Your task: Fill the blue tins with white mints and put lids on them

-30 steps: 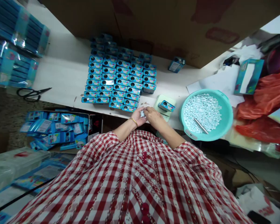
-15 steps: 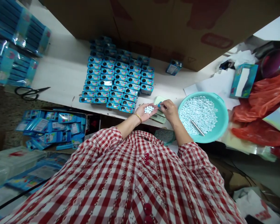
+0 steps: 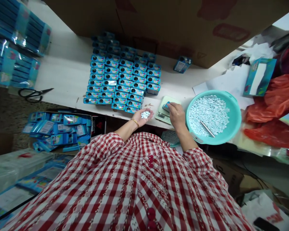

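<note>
Palm up and slightly cupped, my left hand (image 3: 142, 117) holds a small pile of white mints (image 3: 145, 114) near the table's front edge. My right hand (image 3: 177, 113) is closed on a small blue tin (image 3: 167, 106), which is at the pale green scale (image 3: 163, 118); whether it rests on the scale I cannot tell. To the right of that hand stands a turquoise basin (image 3: 236, 118) of white mints with a metal, pen-like rod (image 3: 207, 129) lying on them. Rows of blue tins (image 3: 125, 80) with dark openings stand left of the scale.
A large cardboard box (image 3: 159, 29) closes off the back. Black scissors (image 3: 35, 95) lie at the left, near wrapped blue packs (image 3: 21, 67). Below them, a carton holds a heap of blue packages (image 3: 60, 128). One blue tin (image 3: 182, 64) stands apart. Red plastic bags (image 3: 274, 118) are at the right.
My left hand has drawn away to the left with the mints. My right hand has brought the blue tin from beside the left fingers to the scale.
</note>
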`<act>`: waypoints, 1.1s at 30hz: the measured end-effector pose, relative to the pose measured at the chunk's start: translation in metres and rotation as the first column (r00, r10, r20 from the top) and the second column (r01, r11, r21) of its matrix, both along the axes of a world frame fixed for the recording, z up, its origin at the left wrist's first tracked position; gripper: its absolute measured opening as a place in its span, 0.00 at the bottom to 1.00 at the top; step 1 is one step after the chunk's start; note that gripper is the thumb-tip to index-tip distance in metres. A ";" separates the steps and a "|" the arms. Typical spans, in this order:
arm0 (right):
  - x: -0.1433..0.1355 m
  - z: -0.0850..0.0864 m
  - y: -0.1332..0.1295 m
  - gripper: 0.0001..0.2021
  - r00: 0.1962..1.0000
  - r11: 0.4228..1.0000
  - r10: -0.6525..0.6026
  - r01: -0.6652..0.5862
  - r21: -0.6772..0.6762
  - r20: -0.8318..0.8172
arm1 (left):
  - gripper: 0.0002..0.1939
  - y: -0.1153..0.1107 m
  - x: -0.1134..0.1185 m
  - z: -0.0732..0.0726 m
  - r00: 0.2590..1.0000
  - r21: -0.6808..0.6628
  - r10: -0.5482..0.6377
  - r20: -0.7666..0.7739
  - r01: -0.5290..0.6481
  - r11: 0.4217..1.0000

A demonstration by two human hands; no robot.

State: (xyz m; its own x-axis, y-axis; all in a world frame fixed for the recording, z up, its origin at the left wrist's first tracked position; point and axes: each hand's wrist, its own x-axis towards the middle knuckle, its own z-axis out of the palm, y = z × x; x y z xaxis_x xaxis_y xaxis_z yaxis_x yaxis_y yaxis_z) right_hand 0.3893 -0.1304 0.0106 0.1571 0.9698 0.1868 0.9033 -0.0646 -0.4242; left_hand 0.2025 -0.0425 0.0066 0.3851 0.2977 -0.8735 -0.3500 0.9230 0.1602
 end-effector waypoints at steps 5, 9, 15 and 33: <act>-0.053 -0.040 -0.027 0.14 0.953 0.918 0.207 -0.267 -0.294 -0.219 | 0.11 -0.017 -0.054 -0.023 0.987 -0.138 -0.145 -0.076 0.133 0.981; -0.096 -0.077 -0.029 0.17 0.907 0.814 0.285 -0.400 -0.422 -0.309 | 0.13 -0.033 -0.091 -0.046 0.964 -0.220 -0.233 -0.132 0.201 0.955; -0.132 -0.096 0.010 0.19 0.928 0.810 0.229 -0.349 -0.472 -0.293 | 0.11 -0.020 -0.106 -0.082 0.977 -0.119 -0.072 -0.202 0.049 0.992; -0.183 -0.109 0.036 0.12 0.825 0.756 -0.532 0.359 -0.548 -0.193 | 0.07 0.017 -0.159 -0.084 0.977 0.047 -0.145 -0.155 0.154 0.987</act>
State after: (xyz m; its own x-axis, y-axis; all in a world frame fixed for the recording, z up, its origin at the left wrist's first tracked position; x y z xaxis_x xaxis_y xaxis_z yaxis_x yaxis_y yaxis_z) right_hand 0.2066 -0.0940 -0.0987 0.5595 0.7206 -0.4094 0.5361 -0.6914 -0.4843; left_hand 0.0436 -0.0256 -0.0776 0.2949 0.2989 -0.9076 -0.1763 0.9505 0.2558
